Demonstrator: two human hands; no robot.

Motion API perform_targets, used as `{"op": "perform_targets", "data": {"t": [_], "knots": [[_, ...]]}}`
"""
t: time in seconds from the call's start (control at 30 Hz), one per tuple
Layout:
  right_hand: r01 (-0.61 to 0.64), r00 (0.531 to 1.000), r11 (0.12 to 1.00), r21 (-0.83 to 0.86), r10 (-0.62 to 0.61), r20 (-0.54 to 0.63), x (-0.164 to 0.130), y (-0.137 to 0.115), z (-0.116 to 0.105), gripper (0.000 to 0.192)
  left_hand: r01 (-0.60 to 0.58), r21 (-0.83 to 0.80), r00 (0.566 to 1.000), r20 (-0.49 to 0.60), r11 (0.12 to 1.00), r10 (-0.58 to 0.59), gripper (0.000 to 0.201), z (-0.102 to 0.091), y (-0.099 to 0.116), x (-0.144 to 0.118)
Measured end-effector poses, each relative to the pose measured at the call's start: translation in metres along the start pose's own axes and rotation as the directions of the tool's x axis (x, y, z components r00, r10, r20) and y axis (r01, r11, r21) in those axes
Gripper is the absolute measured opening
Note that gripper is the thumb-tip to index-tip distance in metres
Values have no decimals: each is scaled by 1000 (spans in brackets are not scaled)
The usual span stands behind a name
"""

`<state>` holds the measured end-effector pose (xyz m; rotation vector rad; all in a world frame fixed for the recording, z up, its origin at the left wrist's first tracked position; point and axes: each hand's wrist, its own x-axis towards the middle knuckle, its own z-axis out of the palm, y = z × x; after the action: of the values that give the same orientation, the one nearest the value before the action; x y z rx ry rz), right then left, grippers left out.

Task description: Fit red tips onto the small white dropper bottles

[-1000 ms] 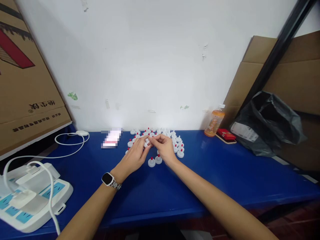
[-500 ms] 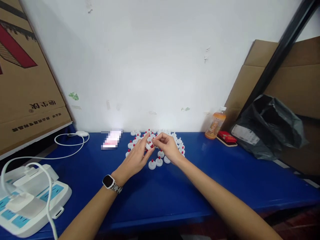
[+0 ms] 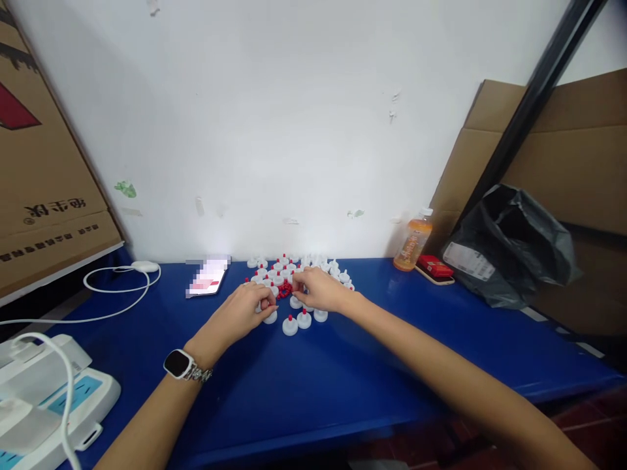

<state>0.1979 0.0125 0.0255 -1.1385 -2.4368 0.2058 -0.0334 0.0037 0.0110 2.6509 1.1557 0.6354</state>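
Observation:
On the blue table, my left hand point(image 3: 243, 309) has its fingers closed at the top of a white nozzle cap point(image 3: 270, 318) standing on the tabletop. My right hand point(image 3: 316, 290) reaches over the group, fingers bent together beside a small pile of loose red tips point(image 3: 285, 291). Anything between its fingertips is too small to make out. Around both hands stand several white nozzle caps, many carrying a red tip, such as one cap point(image 3: 290, 326) at the front. More white caps point(image 3: 313, 260) without visible red tips are heaped behind my right hand, partly hidden by it.
A phone point(image 3: 209, 277) lies left of the caps. A white cable and a power strip point(image 3: 93, 398) occupy the left side. An orange drink bottle point(image 3: 413, 243), a red packet point(image 3: 435, 266) on another phone, and a dark plastic bag point(image 3: 519, 248) sit at the right by cardboard.
My hands have moved apart. The left has come down to the left with a white cap onto the table; the right has shifted to the red tips. The camera view has turned slightly right.

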Motion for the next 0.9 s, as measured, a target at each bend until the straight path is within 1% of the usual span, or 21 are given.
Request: {"op": "perform_targets", "data": {"t": [0.07, 0.13, 0.2, 0.27, 0.33, 0.4, 0.43, 0.47, 0.53, 0.63, 0.7, 0.77, 0.83, 0.9], "knots": [[21, 1000, 992, -128, -19, 18, 0, 0, 0, 7, 10, 4, 1000, -4, 1000, -10, 15, 1, -2, 0], [5, 1000, 981, -192, -2, 17, -1, 0, -2, 2, 18, 26, 1000, -22, 999, -18, 16, 2, -3, 0], [-38, 999, 979, -199, 35, -15, 3, 3, -4, 8, 30, 43, 998, -63, 999, -28, 22, 0, -4, -1], [-71, 996, 982, -175, 60, -65, 16, 6, -6, 13, 49, 46, 993, -112, 998, -43, 28, -3, -3, -3], [-92, 993, 986, -140, 80, -87, 39, 9, -4, 16, 81, 35, 987, -142, 996, -75, 29, -7, -2, -5], [-140, 990, 983, -116, 135, -52, 70, 11, 1, 20, 112, 23, 981, -160, 993, -107, 30, -11, -3, -6], [-185, 983, 975, -125, 182, -32, 87, 11, 5, 22, 129, 16, 977, -173, 992, -124, 30, -11, -4, -7], [-223, 975, 962, -155, 224, -10, 104, 11, 10, 23, 144, 11, 972, -187, 990, -139, 31, -12, -6, -8], [-254, 966, 949, -187, 259, 4, 134, 11, 22, 23, 170, 4, 963, -214, 985, -165, 32, -11, -9, -9], [-296, 951, 932, -209, 307, 23, 163, 13, 41, 20, 203, -10, 950, -241, 979, -199, 33, -9, -13, -9], [-321, 941, 924, -206, 336, 40, 171, 13, 50, 15, 205, -19, 948, -243, 979, -204, 34, -8, -14, -9], [-341, 934, 922, -185, 354, 41, 173, 14, 53, 12, 191, -24, 950, -246, 981, -191, 34, -9, -14, -9], [-352, 934, 924, -147, 357, 9, 168, 13, 48, 12, 168, -26, 950, -261, 985, -169, 33, -11, -14, -10], [-353, 936, 929, -112, 351, -42, 154, 11, 37, 15, 141, -16, 940, -312, 990, -139, 28, -11, -12, -10]]}}
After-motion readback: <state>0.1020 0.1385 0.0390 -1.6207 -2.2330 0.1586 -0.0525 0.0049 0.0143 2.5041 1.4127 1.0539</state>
